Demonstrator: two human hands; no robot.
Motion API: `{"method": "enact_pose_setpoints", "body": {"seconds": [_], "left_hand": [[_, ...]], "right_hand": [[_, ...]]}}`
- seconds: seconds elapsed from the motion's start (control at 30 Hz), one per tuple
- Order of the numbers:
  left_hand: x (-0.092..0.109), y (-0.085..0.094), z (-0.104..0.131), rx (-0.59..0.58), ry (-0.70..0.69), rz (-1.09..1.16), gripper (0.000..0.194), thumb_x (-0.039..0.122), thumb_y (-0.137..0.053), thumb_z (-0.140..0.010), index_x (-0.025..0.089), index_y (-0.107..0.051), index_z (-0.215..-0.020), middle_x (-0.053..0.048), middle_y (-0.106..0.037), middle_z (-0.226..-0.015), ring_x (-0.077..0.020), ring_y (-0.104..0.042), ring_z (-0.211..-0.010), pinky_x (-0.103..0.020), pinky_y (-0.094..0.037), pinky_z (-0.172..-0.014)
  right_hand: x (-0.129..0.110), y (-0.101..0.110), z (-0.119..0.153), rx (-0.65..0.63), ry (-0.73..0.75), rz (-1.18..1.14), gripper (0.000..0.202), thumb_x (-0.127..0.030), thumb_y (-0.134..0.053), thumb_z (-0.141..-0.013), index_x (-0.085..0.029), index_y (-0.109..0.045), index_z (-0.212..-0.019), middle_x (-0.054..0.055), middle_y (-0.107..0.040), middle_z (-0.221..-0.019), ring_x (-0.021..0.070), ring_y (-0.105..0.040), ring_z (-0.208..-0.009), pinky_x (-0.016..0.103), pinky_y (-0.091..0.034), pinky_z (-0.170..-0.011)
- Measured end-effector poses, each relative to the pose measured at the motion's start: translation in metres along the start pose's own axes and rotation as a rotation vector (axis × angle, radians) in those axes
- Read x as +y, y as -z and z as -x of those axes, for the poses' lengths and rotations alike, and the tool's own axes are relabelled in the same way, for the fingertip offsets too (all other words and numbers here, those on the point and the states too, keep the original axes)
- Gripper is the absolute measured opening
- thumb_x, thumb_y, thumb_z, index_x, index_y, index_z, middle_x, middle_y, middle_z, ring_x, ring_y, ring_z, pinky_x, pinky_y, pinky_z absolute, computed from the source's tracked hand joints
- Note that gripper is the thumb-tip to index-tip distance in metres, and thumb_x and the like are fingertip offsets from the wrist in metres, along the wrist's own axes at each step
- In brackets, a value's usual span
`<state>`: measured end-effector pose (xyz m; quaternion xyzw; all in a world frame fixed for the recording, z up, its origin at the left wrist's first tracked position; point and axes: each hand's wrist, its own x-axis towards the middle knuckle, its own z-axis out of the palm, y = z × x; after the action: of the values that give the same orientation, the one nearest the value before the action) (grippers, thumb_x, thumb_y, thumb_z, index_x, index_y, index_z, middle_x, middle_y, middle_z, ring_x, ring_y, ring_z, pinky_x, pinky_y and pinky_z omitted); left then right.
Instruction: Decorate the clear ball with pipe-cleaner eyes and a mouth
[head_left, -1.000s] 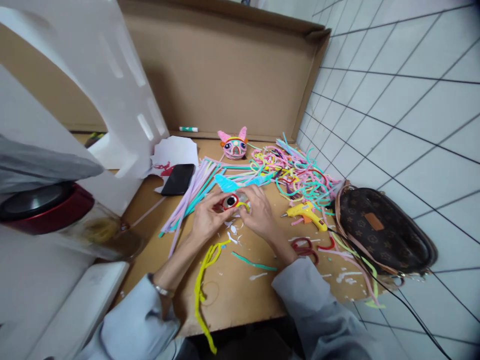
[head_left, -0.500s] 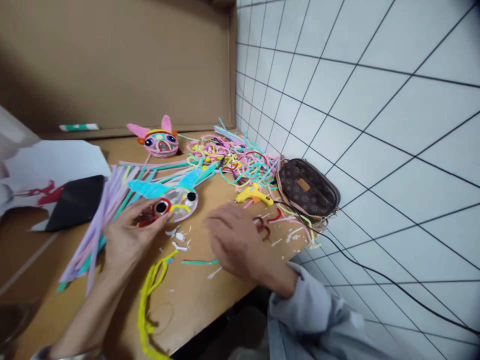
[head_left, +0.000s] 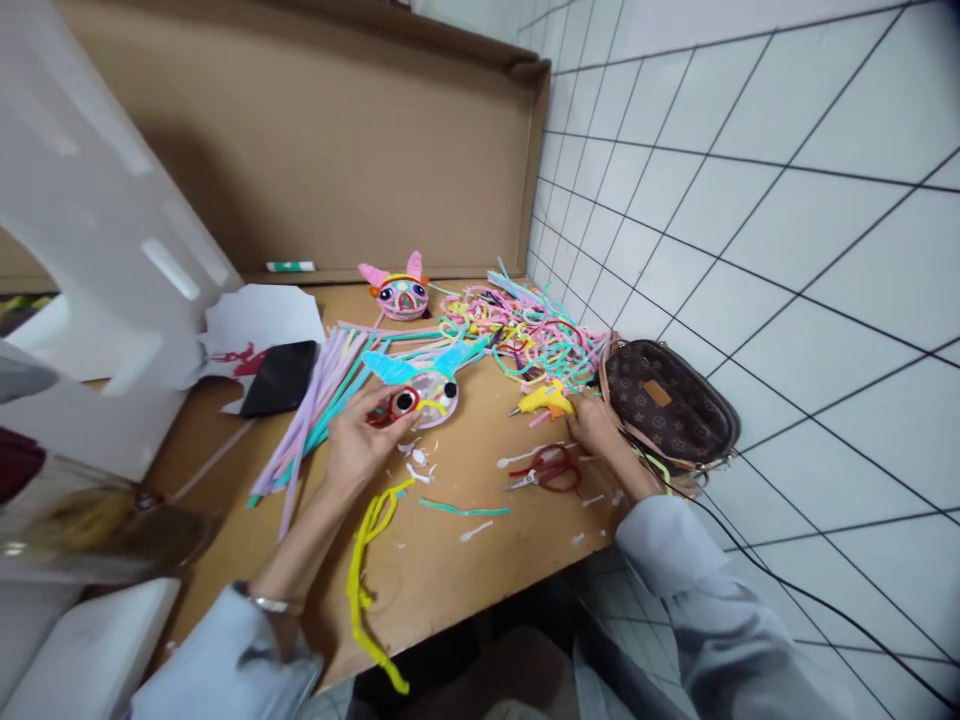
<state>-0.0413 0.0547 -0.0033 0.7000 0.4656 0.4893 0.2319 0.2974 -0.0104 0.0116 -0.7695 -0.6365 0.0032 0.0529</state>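
Observation:
My left hand [head_left: 364,435] pinches an animal-head craft [head_left: 433,398] by its side. The craft has fuzzy blue ears, a clear round face, black eyes, a red ring around one eye and a yellow strip below. My right hand [head_left: 598,428] is closed at the rear of a yellow glue gun [head_left: 546,398], whose metal nozzle points left. Red-handled scissors [head_left: 551,470] lie on the table just in front of that hand. A teal pipe cleaner [head_left: 465,508] and bent yellow pipe cleaners [head_left: 358,565] lie nearer me.
A pink-eared animal head [head_left: 403,295] sits at the back beside a tangle of pipe cleaners [head_left: 525,330]. Straight pipe cleaners [head_left: 300,430] and a black phone [head_left: 280,380] lie left. A brown patterned bag [head_left: 671,400] stands by the tiled wall, with a black cord [head_left: 750,560] running past it.
My right hand has moved right and away from me, from above the table to the glue gun, uncovering the scissors. The left hand keeps hold of the craft. The view has shifted left.

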Motion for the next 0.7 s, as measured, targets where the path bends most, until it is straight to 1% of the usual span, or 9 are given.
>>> {"method": "enact_pose_setpoints", "body": {"seconds": [0.07,0.17,0.23,0.33,0.43,0.47,0.57,0.63,0.7], "left_hand": [[-0.001,0.000,0.000,0.002,-0.011,-0.004,0.039,0.044,-0.075,-0.071,0.021,-0.072,-0.102,-0.009,-0.071,-0.105,-0.0241,-0.067,-0.090,-0.036,-0.055,-0.077],[0.000,0.000,-0.001,0.012,-0.026,0.009,0.035,0.042,-0.076,-0.071,0.022,-0.073,-0.099,-0.009,-0.071,-0.102,-0.0239,-0.067,-0.089,-0.035,-0.055,-0.076],[0.002,0.000,-0.002,0.025,-0.038,0.012,0.032,0.040,-0.077,-0.070,0.021,-0.073,-0.096,-0.009,-0.072,-0.099,-0.0247,-0.066,-0.090,-0.038,-0.055,-0.080],[0.007,-0.001,-0.003,0.012,-0.033,0.002,0.033,0.040,-0.076,-0.071,0.019,-0.073,-0.097,-0.009,-0.072,-0.100,-0.0254,-0.066,-0.092,-0.040,-0.053,-0.086],[0.010,-0.001,-0.004,0.001,-0.026,-0.009,0.037,0.043,-0.073,-0.073,0.019,-0.072,-0.101,-0.010,-0.071,-0.105,-0.0249,-0.065,-0.097,-0.039,-0.052,-0.089],[0.011,-0.001,-0.004,-0.005,-0.031,-0.013,0.036,0.044,-0.073,-0.074,0.019,-0.072,-0.100,-0.009,-0.071,-0.105,-0.0245,-0.065,-0.097,-0.039,-0.051,-0.089],[0.012,-0.003,-0.005,-0.005,-0.041,-0.007,0.035,0.042,-0.073,-0.074,0.019,-0.072,-0.100,-0.008,-0.071,-0.101,-0.0234,-0.065,-0.093,-0.038,-0.051,-0.087],[0.010,-0.003,-0.005,-0.001,-0.040,0.002,0.035,0.042,-0.074,-0.074,0.019,-0.072,-0.100,-0.008,-0.071,-0.100,-0.0233,-0.065,-0.093,-0.038,-0.051,-0.087],[0.007,-0.004,-0.005,0.001,-0.041,0.014,0.036,0.042,-0.075,-0.073,0.019,-0.072,-0.100,-0.009,-0.071,-0.102,-0.0237,-0.065,-0.095,-0.038,-0.051,-0.088]], "right_hand": [[0.003,0.000,-0.002,0.002,0.005,-0.012,0.030,-0.011,-0.053,-0.080,-0.011,-0.067,-0.106,0.016,-0.069,-0.105,0.0226,-0.063,-0.098,0.028,-0.043,-0.084],[0.007,0.005,0.001,0.026,-0.012,-0.056,0.029,-0.015,-0.053,-0.077,-0.012,-0.064,-0.103,0.012,-0.070,-0.097,0.0214,-0.063,-0.087,0.027,-0.043,-0.072],[0.007,0.010,0.006,0.087,-0.038,-0.144,0.028,-0.020,-0.052,-0.076,-0.015,-0.062,-0.102,0.007,-0.068,-0.084,0.0204,-0.061,-0.074,0.027,-0.039,-0.063],[-0.001,0.024,0.014,0.201,-0.068,-0.262,0.026,-0.028,-0.051,-0.074,-0.018,-0.060,-0.096,0.000,-0.059,-0.067,0.0181,-0.053,-0.059,0.027,-0.034,-0.055],[-0.021,0.041,0.016,0.240,-0.059,-0.407,0.017,-0.037,-0.052,-0.072,-0.022,-0.057,-0.078,-0.003,-0.049,-0.056,0.0149,-0.043,-0.051,0.026,-0.031,-0.050],[-0.029,0.047,0.016,0.235,-0.035,-0.487,0.020,-0.041,-0.052,-0.072,-0.022,-0.056,-0.078,-0.004,-0.048,-0.056,0.0145,-0.043,-0.050,0.026,-0.033,-0.050],[-0.060,0.059,0.010,0.179,0.052,-0.721,0.037,-0.056,-0.053,-0.076,-0.021,-0.058,-0.086,-0.001,-0.056,-0.067,0.0154,-0.049,-0.055,0.027,-0.039,-0.049],[-0.081,0.060,0.003,0.260,0.036,-0.690,0.042,-0.061,-0.059,-0.072,-0.021,-0.058,-0.085,0.000,-0.057,-0.067,0.0166,-0.051,-0.056,0.027,-0.039,-0.050],[-0.101,0.054,-0.004,0.367,0.026,-0.578,0.040,-0.058,-0.060,-0.074,-0.021,-0.059,-0.087,0.001,-0.059,-0.066,0.0183,-0.054,-0.058,0.029,-0.040,-0.054]]}}
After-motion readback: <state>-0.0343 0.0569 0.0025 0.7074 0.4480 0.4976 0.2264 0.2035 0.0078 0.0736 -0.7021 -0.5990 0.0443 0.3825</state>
